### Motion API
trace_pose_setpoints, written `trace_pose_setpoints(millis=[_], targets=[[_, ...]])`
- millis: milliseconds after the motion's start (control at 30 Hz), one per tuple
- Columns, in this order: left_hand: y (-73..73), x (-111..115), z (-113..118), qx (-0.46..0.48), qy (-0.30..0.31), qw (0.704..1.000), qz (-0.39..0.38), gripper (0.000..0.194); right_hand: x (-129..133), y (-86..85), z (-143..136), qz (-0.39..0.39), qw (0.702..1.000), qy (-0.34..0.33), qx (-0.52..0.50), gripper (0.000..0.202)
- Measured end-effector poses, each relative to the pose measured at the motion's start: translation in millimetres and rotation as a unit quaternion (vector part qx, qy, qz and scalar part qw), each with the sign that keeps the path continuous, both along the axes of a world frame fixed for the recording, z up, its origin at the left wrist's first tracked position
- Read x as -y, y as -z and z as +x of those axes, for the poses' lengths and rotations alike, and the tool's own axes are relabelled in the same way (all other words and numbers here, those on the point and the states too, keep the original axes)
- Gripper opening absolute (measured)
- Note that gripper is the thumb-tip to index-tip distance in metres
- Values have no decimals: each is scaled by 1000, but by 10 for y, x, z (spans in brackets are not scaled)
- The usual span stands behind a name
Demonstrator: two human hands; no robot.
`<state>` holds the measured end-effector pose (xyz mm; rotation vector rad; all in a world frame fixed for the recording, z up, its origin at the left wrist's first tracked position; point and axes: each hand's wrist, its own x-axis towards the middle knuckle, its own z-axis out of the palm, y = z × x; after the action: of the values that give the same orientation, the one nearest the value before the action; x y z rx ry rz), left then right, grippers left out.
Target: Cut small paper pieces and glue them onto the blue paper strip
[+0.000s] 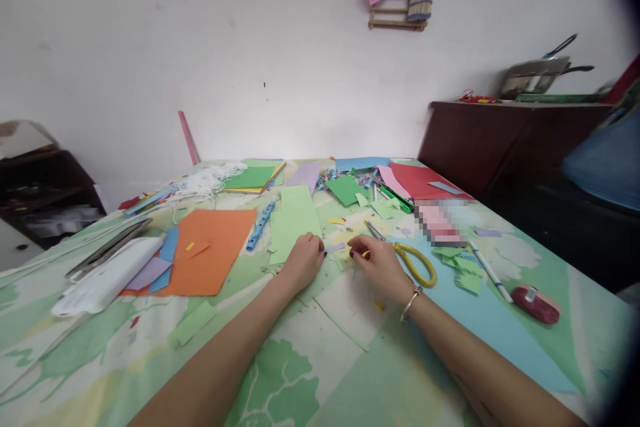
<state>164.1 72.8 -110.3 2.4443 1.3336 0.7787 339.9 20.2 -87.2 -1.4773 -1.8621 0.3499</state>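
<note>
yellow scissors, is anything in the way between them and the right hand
Nothing visible stands between them. The yellow-handled scissors lie right beside the right hand, close enough that I can't tell whether they touch. The light blue sheet extends beneath the handle and doesn't block the hand.

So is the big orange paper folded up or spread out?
Spread out: the orange paper lies flat on the tablecloth, with a little yellow scrap on top.
</note>
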Motion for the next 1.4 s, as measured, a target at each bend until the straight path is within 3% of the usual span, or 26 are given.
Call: trace_pose_setpoints(millis=[233, 400, 500, 567, 633, 700, 767, 1000, 1233, 1400], targets=[[-60, 5, -25, 110, -19, 992, -66, 14, -239, 137, -14, 36, 999, -11, 5, 30], [-114, 23, -47, 227, -48, 962, -141, 2, -115, 116, -56, 71, 997, -33, -24, 36], [-173, 120, -17, 296, -36, 936, -188, 11, -20, 64, -120, 80, 994, -55, -50, 33], [-219, 223, 18, 356, -17, 907, -226, 15, 37, 19, -161, 93, 990, -69, -79, 27], [-262, 328, 50, 467, 11, 827, -311, 19, 91, -23, -184, 115, 984, -79, -107, 22], [-299, 407, 66, 516, 26, 769, -375, 22, 139, -56, -183, 137, 979, -86, -122, 19], [-328, 448, 63, 520, 26, 753, -401, 23, 177, -78, -167, 145, 977, -91, -125, 19], [-409, 486, 10, 480, 24, 760, -438, 19, 237, -140, -124, 121, 973, -127, -149, 18], [-404, 563, 54, 537, 23, 673, -508, 13, 266, -179, -109, 163, 972, -136, -101, 20], [-416, 606, 85, 540, 43, 668, -510, 12, 291, -186, -126, 192, 969, -113, -105, 14]])
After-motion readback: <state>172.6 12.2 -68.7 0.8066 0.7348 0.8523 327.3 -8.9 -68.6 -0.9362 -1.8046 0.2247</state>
